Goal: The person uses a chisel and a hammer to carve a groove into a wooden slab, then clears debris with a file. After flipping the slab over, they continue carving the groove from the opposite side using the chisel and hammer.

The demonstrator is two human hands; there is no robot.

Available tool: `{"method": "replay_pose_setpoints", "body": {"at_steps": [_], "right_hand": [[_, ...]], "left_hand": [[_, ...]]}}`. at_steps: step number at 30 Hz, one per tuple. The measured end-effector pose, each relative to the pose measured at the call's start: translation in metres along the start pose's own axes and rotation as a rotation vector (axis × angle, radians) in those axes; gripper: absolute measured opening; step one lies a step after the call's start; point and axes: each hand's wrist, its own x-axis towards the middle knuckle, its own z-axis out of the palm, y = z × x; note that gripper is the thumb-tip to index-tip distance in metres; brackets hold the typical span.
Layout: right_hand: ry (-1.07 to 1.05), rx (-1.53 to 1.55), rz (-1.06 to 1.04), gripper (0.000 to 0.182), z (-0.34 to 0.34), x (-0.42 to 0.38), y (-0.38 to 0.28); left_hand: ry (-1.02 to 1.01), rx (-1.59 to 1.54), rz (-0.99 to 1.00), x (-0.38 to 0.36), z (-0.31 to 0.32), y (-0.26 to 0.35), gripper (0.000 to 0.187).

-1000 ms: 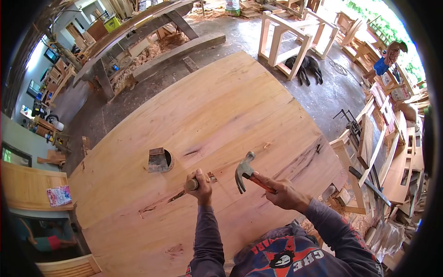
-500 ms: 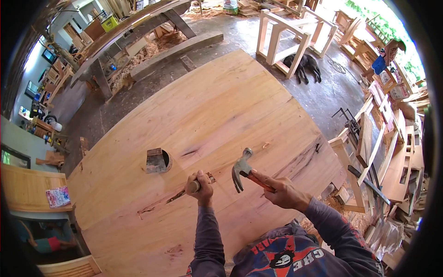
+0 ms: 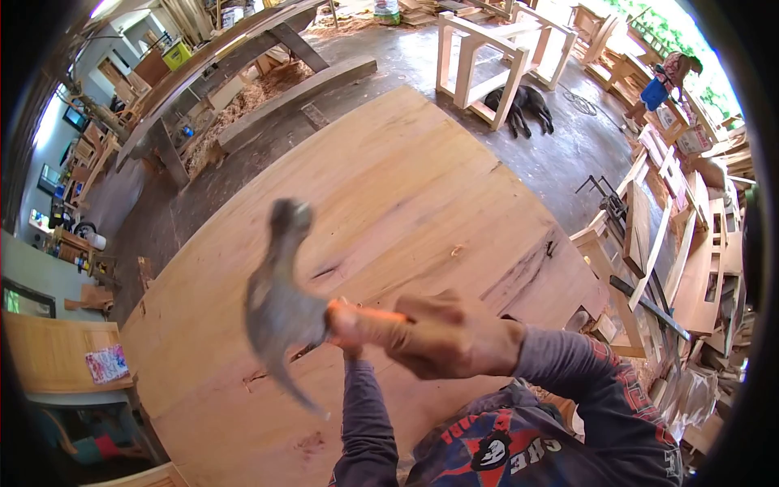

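My right hand [image 3: 446,337] is closed round the orange handle of a claw hammer [image 3: 280,304], raised close to the camera and slightly blurred. Behind the hammer and right hand, my left hand [image 3: 352,352] is almost fully covered; only a bit above the wrist shows. Half a second ago it gripped a chisel by its round wooden handle, and the chisel is now hidden. Under both hands lies a broad wooden panel [image 3: 389,170] with dark cracks and knots. The hammer head also hides the small dark metal piece and ring seen earlier on the panel.
Ahead stand a pale wooden frame [image 3: 466,69] and a black dog [image 3: 521,107] lying on the floor. Clamps [image 3: 613,207] and stacked lumber [image 3: 694,300] crowd the right side. Another person [image 3: 667,81] bends at the far right. A long beam [image 3: 300,105] lies front left.
The hammer in my right hand has swung up and left towards the camera, now covering my left hand and the metal piece. The view has shifted slightly.
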Motion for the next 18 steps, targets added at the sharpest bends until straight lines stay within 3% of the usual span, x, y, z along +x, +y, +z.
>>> {"method": "replay_pose_setpoints", "body": {"at_steps": [2,3,4,7,9,12,13,15,17,18], "right_hand": [[-0.145,0.091,0.004,0.079,0.019,-0.011,0.011],[-0.378,-0.039,0.133,0.081,0.036,-0.024,0.028],[-0.611,-0.175,0.258,0.082,0.052,-0.037,0.047],[-0.504,-0.114,0.175,0.084,0.052,-0.03,0.059],[-0.299,-0.01,0.081,0.083,0.053,-0.022,0.04],[-0.099,0.108,-0.028,0.084,0.046,-0.009,0.018],[-0.323,0.038,0.096,0.084,0.048,-0.014,0.025],[-0.765,-0.124,0.347,0.083,0.053,-0.034,0.051],[-0.535,-0.027,0.315,0.081,0.055,-0.041,0.056],[-0.444,0.046,0.298,0.08,0.059,-0.048,0.054]], "left_hand": [[-0.018,0.472,0.141,0.016,-0.056,-0.049,0.015],[0.045,0.211,0.09,-0.001,-0.024,-0.022,0.015],[0.031,0.185,0.069,-0.005,-0.001,-0.003,0.014],[-0.032,0.136,0.052,-0.014,0.058,0.047,0.02],[-0.046,0.728,0.373,-0.009,0.039,0.045,0.029],[-0.062,0.551,0.089,-0.014,0.05,0.052,0.038],[-0.114,0.511,0.035,-0.014,0.06,0.07,0.041],[-0.179,0.521,0.252,0.005,0.014,0.02,0.027],[-0.201,0.667,0.506,0.035,-0.022,-0.009,0.019],[0.004,0.487,0.354,0.04,-0.011,0.023,0.019]]}}
